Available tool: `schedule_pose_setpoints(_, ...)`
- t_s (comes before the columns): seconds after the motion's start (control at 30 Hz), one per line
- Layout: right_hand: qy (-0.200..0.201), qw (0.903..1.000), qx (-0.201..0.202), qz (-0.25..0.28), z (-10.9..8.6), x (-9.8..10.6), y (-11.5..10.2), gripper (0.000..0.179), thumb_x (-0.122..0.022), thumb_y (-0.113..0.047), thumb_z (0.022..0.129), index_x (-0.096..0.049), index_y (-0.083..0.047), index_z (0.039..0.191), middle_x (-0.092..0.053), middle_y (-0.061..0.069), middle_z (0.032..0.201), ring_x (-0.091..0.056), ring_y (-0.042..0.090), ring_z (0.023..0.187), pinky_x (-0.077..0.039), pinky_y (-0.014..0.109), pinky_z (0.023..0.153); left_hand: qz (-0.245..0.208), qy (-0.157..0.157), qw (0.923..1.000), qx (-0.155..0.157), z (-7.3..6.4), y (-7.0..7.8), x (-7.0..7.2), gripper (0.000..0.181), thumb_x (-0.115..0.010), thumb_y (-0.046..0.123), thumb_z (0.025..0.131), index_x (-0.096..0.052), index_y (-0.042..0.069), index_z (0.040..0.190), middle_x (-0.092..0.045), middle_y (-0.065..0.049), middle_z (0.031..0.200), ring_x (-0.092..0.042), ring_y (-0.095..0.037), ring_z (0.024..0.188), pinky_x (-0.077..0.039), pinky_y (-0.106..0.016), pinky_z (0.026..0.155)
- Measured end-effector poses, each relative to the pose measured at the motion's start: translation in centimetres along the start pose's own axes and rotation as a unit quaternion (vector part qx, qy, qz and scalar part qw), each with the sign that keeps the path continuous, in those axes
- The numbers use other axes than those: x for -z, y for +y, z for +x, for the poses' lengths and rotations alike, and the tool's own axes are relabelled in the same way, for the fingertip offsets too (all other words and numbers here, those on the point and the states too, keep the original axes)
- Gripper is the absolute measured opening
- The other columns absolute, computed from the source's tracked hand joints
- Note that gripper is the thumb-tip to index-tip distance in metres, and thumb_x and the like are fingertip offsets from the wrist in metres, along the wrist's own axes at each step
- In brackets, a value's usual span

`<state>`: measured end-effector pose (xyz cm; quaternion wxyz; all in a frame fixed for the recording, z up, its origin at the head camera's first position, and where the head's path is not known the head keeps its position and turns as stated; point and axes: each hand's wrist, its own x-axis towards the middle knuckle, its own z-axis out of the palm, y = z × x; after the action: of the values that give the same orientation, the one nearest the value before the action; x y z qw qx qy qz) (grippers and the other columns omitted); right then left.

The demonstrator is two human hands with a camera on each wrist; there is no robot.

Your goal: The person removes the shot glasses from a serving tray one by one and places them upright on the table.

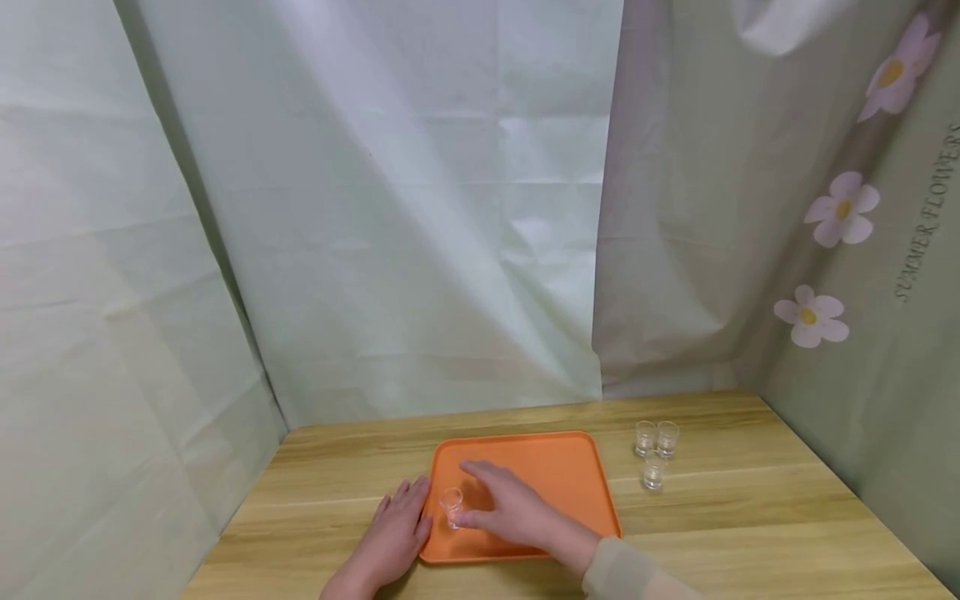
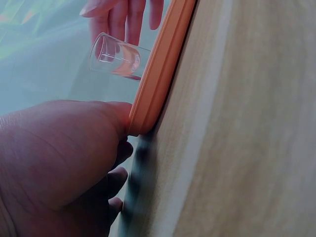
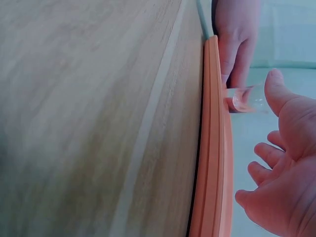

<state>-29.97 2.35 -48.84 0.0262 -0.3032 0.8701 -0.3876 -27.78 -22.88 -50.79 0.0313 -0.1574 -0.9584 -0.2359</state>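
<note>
One small clear shot glass (image 1: 452, 505) stands upright on the left part of an orange tray (image 1: 540, 467). My right hand (image 1: 510, 504) hovers over the tray just right of that glass, thumb and fingers spread apart. In the right wrist view a gap shows between the thumb and the shot glass (image 3: 242, 99), so nothing is held. My left hand (image 1: 397, 533) lies at the tray's left edge with its fingers extended. In the left wrist view, the left thumb touches the tray's rim (image 2: 153, 89).
Three more clear shot glasses (image 1: 654, 454) stand grouped on the wooden table (image 1: 720, 517) to the right of the tray. Pale green cloth (image 1: 420, 233) hangs behind and on both sides, with white flowers (image 1: 843, 209) printed on the right.
</note>
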Motion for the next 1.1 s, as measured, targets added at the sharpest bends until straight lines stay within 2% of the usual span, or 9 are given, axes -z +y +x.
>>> schedule_pose_setpoints(0.33,0.014,0.9997,-0.018,0.01,0.4,-0.7,-0.4,0.069,-0.081,-0.051,0.1,-0.061,-0.017,0.157,-0.055,0.015,0.163,-0.049,0.04,0.152,-0.042,0.062,0.122,0.007,-0.001,1.0,0.001,0.1,0.0,0.1,0.059,-0.066,0.017,0.111,-0.048,-0.009,0.16,-0.049,-0.027,0.165,-0.036,-0.055,0.157,-0.022,-0.079,0.124)
schedule_pose_setpoints(0.63,0.032,0.9994,0.006,0.007,0.7,-1.2,-0.4,0.05,-0.08,-0.046,0.102,-0.071,-0.016,0.14,-0.071,-0.003,0.14,-0.063,0.026,0.136,-0.051,0.05,0.115,0.003,-0.001,1.0,-0.001,0.0,0.1,0.1,0.058,-0.067,0.017,0.11,-0.049,-0.01,0.16,-0.05,-0.028,0.165,-0.037,-0.056,0.156,-0.021,-0.079,0.124)
schedule_pose_setpoints(0.9,0.042,0.9991,0.006,0.001,0.9,-1.5,-0.6,0.038,-0.081,-0.042,0.102,-0.075,-0.018,0.131,-0.074,-0.005,0.13,-0.066,0.022,0.131,-0.054,0.048,0.112,0.002,0.0,1.0,-0.001,0.0,0.2,0.1,0.058,-0.067,0.016,0.11,-0.049,-0.01,0.159,-0.051,-0.028,0.164,-0.037,-0.057,0.156,-0.022,-0.079,0.124)
schedule_pose_setpoints(1.1,0.042,0.9991,0.0,0.006,1.1,-1.6,-0.8,0.036,-0.084,-0.041,0.1,-0.075,-0.019,0.128,-0.074,-0.006,0.127,-0.067,0.021,0.128,-0.055,0.046,0.11,0.005,-0.003,1.0,0.001,0.0,0.2,0.1,0.059,-0.067,0.017,0.11,-0.049,-0.01,0.159,-0.051,-0.028,0.164,-0.037,-0.056,0.156,-0.022,-0.08,0.123)
